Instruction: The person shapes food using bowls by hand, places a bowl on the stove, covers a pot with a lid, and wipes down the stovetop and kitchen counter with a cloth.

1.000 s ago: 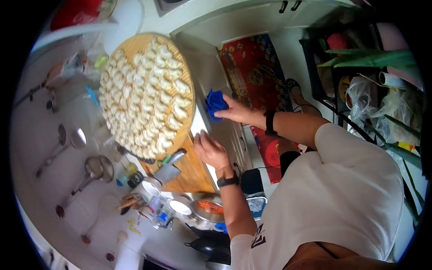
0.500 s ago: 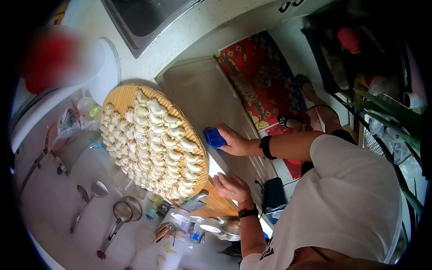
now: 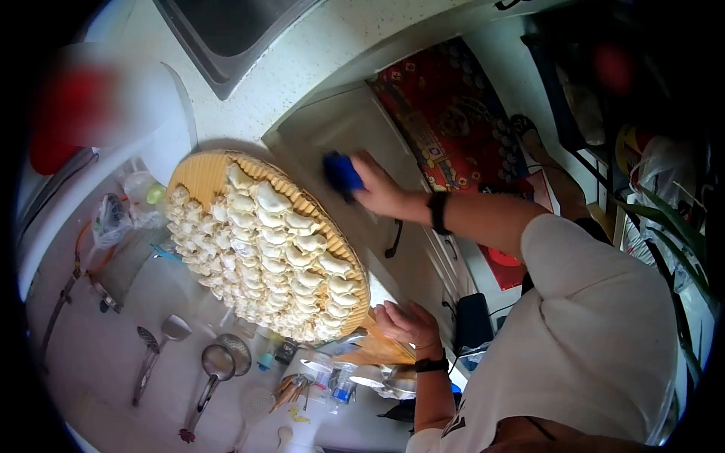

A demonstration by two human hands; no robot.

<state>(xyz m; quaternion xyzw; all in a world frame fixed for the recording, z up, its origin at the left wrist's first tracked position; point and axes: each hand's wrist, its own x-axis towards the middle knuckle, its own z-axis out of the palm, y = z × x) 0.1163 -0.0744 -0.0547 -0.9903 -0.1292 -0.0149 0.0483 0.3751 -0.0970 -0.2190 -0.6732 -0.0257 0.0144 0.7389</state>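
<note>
My right hand [image 3: 375, 186] grips a blue cloth [image 3: 342, 177], which is blurred, in front of the pale cabinet door [image 3: 321, 134] below the counter. Lower in the view, my left hand [image 3: 408, 326] rests by the counter edge near the wooden board [image 3: 384, 349], its fingers loosely bent and apart, holding nothing. Beside both hands lies a round woven tray [image 3: 205, 172] covered with rows of white dumplings [image 3: 273, 198]. The tray's rim is close to my left fingertips.
A dark sink [image 3: 234, 34] is set into the speckled counter [image 3: 306, 64]. Ladles [image 3: 217, 362] hang on the wall. Bottles and bowls [image 3: 368, 376] stand past the board. A red patterned mat [image 3: 453, 113] lies on the floor near a dark shelf [image 3: 563, 98] with plastic bags.
The view has swung, so the tray sits lower and more sink shows. My right hand has moved with the cloth from beside the counter edge to over the cabinet door. My left hand remains near the edge.
</note>
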